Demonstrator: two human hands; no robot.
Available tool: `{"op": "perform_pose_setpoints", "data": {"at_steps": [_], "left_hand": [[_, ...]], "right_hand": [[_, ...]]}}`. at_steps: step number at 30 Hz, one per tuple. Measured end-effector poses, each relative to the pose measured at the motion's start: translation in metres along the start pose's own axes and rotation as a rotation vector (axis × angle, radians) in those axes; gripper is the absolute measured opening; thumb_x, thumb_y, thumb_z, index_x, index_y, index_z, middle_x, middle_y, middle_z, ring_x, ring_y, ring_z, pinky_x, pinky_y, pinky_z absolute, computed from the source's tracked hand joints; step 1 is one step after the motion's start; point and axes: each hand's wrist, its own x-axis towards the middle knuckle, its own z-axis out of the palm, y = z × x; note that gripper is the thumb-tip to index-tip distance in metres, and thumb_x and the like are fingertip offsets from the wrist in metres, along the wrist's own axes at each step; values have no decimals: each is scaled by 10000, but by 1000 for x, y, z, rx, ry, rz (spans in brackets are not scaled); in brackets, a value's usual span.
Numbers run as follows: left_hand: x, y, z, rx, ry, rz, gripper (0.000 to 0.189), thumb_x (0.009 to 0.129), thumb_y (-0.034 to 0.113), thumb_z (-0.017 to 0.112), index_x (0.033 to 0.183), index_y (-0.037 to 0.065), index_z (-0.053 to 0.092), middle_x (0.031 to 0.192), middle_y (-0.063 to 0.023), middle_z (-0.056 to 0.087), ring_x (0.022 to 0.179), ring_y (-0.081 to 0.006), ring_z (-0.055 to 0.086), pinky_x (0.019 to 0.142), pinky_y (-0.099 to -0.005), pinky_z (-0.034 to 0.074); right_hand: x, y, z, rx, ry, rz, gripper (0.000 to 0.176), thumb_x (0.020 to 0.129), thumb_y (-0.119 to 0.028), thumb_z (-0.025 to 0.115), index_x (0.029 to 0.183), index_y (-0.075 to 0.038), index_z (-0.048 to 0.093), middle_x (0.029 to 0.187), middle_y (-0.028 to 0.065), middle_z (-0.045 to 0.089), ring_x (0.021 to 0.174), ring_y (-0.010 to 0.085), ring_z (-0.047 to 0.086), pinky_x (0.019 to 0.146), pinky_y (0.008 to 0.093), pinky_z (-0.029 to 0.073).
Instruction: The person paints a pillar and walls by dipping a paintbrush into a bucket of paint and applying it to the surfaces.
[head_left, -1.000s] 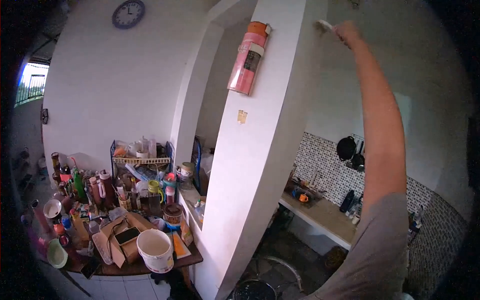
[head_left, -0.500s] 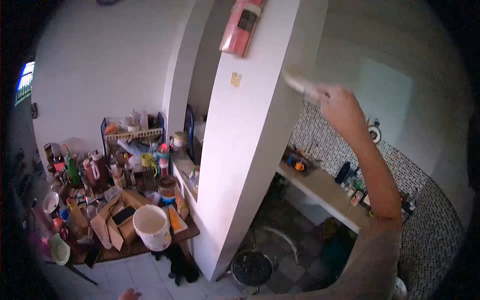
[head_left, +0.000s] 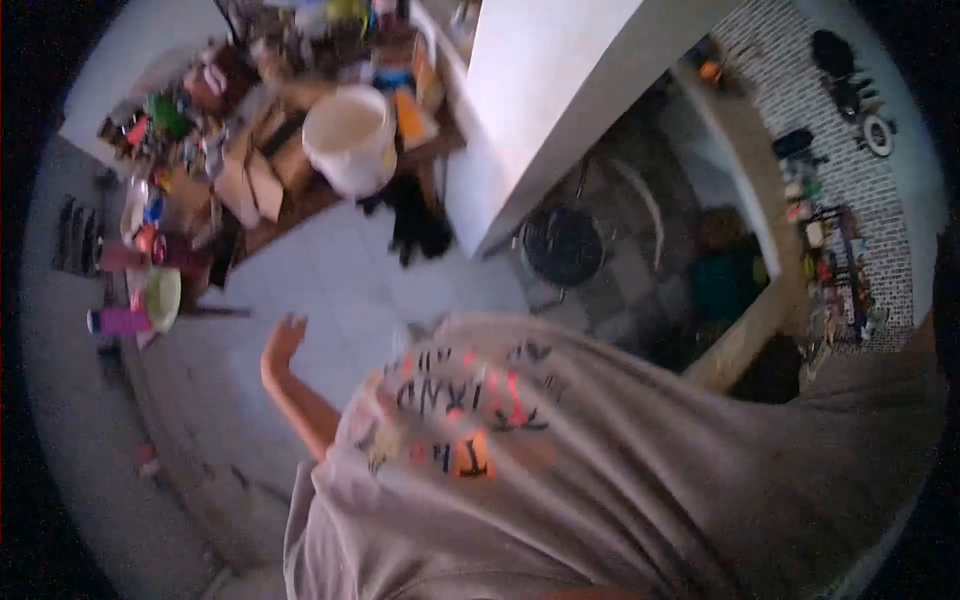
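Note:
My left hand (head_left: 286, 338) hangs over the pale tiled floor, blurred, its fingers apart and nothing seen in them. The nearest things to it are the table's leg and a pale green bowl (head_left: 164, 298) at the table's corner. My right hand is out of view; only the grey sleeve (head_left: 870, 395) reaches the right edge. A white bucket (head_left: 350, 165) stands upright on the cluttered table's front corner, beside an opened cardboard box (head_left: 245, 185).
A white pillar (head_left: 540, 90) rises ahead. Dark furry shape (head_left: 415, 220) lies on the floor below the table. A round black-topped stool (head_left: 562, 245) stands on darker tiles. A counter (head_left: 745, 150) with bottles and kitchen things runs along the right.
The view has tilted down toward my shirt and the floor. My right hand, raised by the pillar with a pale brush-like tool, has left view. More of my left arm shows.

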Motion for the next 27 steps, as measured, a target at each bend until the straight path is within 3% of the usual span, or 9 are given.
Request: {"op": "perform_pose_setpoints", "data": {"at_steps": [3,9,11,16,18,20,22,24,27], "left_hand": [[-72,78,-16,-195,4,-169,567,860,384,468,1259,-8,376,895,-113,591,792,-220,547,758,-377,426],[-77,6,-15,-230,-73,-196,598,844,390,513,1270,-5,370,902,-108,588,777,-187,541,746,-348,429],[-50,-55,-13,-234,-92,-199,609,840,395,517,1276,-1,365,908,-106,585,785,-189,539,756,-347,424],[-67,3,-36,-303,-21,-316,623,836,419,510,1279,6,365,941,-103,583,818,-189,532,775,-350,416],[-59,0,-38,-247,-60,-125,630,833,419,514,1284,8,358,962,-97,582,837,-182,523,784,-347,409],[-83,48,-38,-215,-37,-137,637,832,424,516,1287,9,353,963,-97,582,833,-184,523,784,-349,409],[-88,67,-39,-184,-11,-134,644,830,429,518,1289,10,349,964,-96,581,829,-187,522,784,-351,409],[-85,61,-33,-175,-122,-118,645,832,419,526,1300,19,335,980,-100,582,852,-188,524,790,-350,410],[-90,57,-27,-124,-157,-189,625,836,401,532,1298,28,337,998,-108,585,869,-186,533,785,-344,415]], "right_hand": [[-23,-22,40,-17,-91,-13,365,815,-316,551,1140,-150,553,924,115,625,787,237,607,716,356,479],[-44,-34,64,-75,-32,52,355,825,-308,536,1152,-169,545,928,120,624,783,236,612,704,357,483],[-48,-36,64,-105,0,67,352,829,-305,531,1155,-175,543,929,122,624,782,236,613,700,357,485],[-67,-50,79,-144,50,100,345,837,-299,518,1165,-191,536,932,126,624,779,235,617,690,358,489],[-75,-53,87,-165,72,112,343,841,-296,513,1169,-198,533,933,128,624,777,235,619,687,358,490],[-79,-57,90,-188,98,132,341,844,-293,508,1172,-204,531,934,129,624,776,235,621,683,359,491],[-126,-83,139,267,134,79,264,812,-230,536,1053,-138,589,827,167,627,710,315,616,642,409,486],[-157,-112,165,519,22,168,248,821,-244,540,1051,-171,595,850,170,621,725,355,605,631,431,487],[-183,-125,210,578,32,184,231,825,-241,552,1038,-167,602,854,158,623,735,356,603,626,422,487]]}}
